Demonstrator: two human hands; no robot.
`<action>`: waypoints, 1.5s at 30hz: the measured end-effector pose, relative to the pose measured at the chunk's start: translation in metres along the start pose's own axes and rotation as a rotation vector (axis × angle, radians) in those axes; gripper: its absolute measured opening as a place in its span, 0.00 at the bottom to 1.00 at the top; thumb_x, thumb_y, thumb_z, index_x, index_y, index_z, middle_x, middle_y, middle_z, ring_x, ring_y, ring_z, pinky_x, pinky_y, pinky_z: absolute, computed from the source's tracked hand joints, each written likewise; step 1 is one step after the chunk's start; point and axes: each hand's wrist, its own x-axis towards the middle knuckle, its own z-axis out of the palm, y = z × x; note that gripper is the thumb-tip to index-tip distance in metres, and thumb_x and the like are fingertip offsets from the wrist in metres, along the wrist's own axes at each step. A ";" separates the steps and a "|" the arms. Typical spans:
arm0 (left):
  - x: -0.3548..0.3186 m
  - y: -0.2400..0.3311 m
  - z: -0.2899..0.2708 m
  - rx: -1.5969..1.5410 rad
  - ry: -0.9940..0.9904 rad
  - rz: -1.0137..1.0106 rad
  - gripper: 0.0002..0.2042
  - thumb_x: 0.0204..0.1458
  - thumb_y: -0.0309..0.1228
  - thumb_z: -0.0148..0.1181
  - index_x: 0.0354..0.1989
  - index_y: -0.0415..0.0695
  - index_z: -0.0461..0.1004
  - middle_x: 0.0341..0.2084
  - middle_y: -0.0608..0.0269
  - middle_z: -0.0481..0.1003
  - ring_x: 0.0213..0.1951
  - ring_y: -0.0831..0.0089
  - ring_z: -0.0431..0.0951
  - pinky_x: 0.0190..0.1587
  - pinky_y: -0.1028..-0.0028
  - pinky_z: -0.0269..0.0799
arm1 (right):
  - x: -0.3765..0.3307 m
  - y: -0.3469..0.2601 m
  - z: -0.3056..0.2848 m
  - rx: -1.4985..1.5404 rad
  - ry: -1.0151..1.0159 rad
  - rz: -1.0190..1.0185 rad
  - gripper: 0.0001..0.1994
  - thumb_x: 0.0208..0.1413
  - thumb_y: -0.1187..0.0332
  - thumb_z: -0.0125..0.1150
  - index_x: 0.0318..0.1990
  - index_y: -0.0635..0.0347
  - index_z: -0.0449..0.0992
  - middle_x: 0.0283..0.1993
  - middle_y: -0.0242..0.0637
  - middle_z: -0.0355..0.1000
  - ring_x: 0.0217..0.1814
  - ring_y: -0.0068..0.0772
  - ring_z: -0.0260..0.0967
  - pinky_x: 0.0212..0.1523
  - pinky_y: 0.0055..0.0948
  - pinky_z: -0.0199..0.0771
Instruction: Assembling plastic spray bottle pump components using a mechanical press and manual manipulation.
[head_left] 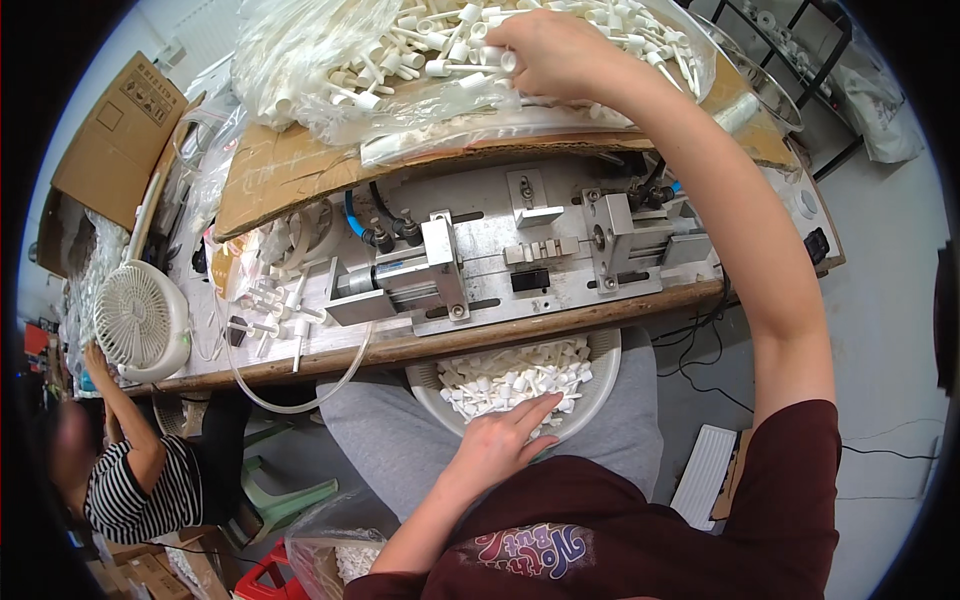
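At the far left a person in a striped top point(140, 490) sits low beside the bench, mostly cut off by the dark rim. Just above stands a small white fan point(140, 320) on the wooden bench point(560, 312), and a cardboard box point(118, 135) leans behind it. A few white plastic pieces point(275, 305) lie loose near the fan, pointing every which way.

In the middle of the bench sits a metal press point(520, 265), its long axis running left to right. Below the bench edge a white bowl point(600, 395) rests on the person's lap, its far rim hidden under the wood. It is full of short white caps point(510, 380), jumbled with no common direction. The left hand point(495, 445) lies on the near side of that heap, fingers loosely stretched, the forefinger touching the caps — whether it has hold of one cannot be told.

Farther back, a clear bag point(300, 70) spills a heap of white stemmed parts point(420, 50) across cardboard. The right hand point(555, 55) reaches over the press onto this heap, fingers curled, pinching one stemmed piece point(478, 64) that lies roughly level and points left. What the palm covers is hidden.

At the right edge a wire rack point(800, 40) is partly cut off.
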 end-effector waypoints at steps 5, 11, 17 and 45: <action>-0.001 0.002 0.000 -0.021 0.011 -0.005 0.28 0.51 0.38 0.68 0.62 0.51 0.71 0.35 0.64 0.80 0.26 0.67 0.80 0.28 0.69 0.77 | -0.012 0.010 -0.030 0.349 0.140 0.176 0.13 0.42 0.71 0.66 0.37 0.68 0.78 0.38 0.53 0.76 0.42 0.48 0.75 0.44 0.39 0.75; 0.004 0.005 -0.001 -0.047 0.033 0.004 0.28 0.51 0.35 0.68 0.63 0.52 0.71 0.29 0.65 0.78 0.24 0.69 0.78 0.27 0.69 0.75 | -0.029 0.034 -0.051 0.943 0.320 0.435 0.11 0.46 0.71 0.74 0.33 0.64 0.78 0.28 0.34 0.75 0.27 0.22 0.72 0.29 0.24 0.72; 0.008 0.007 -0.001 -0.039 0.064 0.031 0.27 0.50 0.34 0.68 0.62 0.52 0.72 0.26 0.66 0.77 0.22 0.70 0.77 0.25 0.69 0.73 | -0.036 0.047 -0.040 1.233 0.447 0.507 0.05 0.55 0.73 0.67 0.32 0.61 0.76 0.28 0.32 0.73 0.27 0.22 0.68 0.29 0.23 0.68; 0.042 0.036 -0.071 0.080 0.495 0.244 0.23 0.38 0.22 0.73 0.48 0.41 0.80 0.45 0.53 0.79 0.37 0.65 0.81 0.35 0.71 0.74 | -0.251 -0.133 -0.004 1.989 0.061 0.695 0.05 0.52 0.80 0.66 0.35 0.68 0.76 0.39 0.42 0.74 0.24 0.16 0.67 0.19 0.15 0.62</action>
